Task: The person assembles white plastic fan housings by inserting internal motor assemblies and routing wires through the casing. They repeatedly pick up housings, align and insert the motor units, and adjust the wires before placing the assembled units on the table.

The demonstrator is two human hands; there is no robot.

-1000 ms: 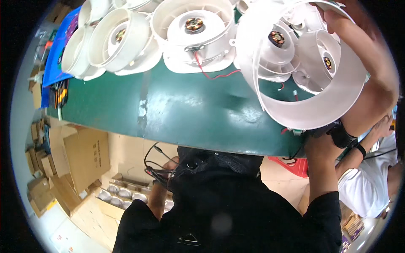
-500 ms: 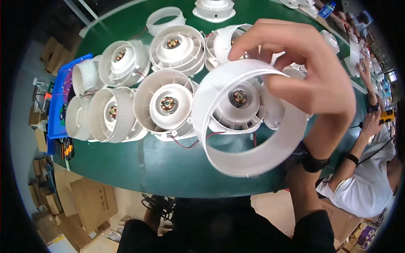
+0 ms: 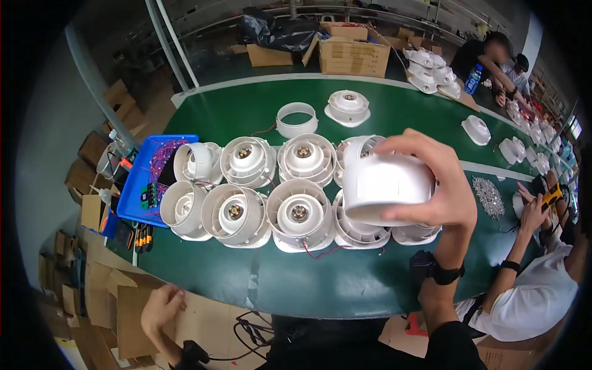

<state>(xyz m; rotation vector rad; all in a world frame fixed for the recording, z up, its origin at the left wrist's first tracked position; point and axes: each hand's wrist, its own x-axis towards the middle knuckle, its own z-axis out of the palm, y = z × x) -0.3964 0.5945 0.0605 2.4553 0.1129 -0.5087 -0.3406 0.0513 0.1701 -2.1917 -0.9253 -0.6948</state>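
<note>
My right hand (image 3: 447,185) grips a white plastic ring (image 3: 388,188) by its rim, fingers on the far side and thumb on the near one. The tilted ring is above the right part of two rows of white fan housings and partly hides those behind it. Beneath its lower edge stands a fan housing (image 3: 361,233). To the left, another housing (image 3: 300,213) shows a copper-wound motor core in its middle and a red-and-black wire at its foot. My left hand (image 3: 161,308) hangs off the table's front left edge, loosely curled with nothing visible in it.
A blue tray (image 3: 132,200) of wires and circuit boards lies left, with orange-black tools (image 3: 143,237) beside it. Farther back are a loose white ring (image 3: 297,131) and a housing (image 3: 348,108). Small metal parts (image 3: 488,197) lie right, near a co-worker's hand (image 3: 534,216) and a yellow tool (image 3: 552,196).
The held ring has tipped from facing me to showing its outer side, and sits farther out over the housings. My left hand has come into sight at lower left. The view has lifted.
</note>
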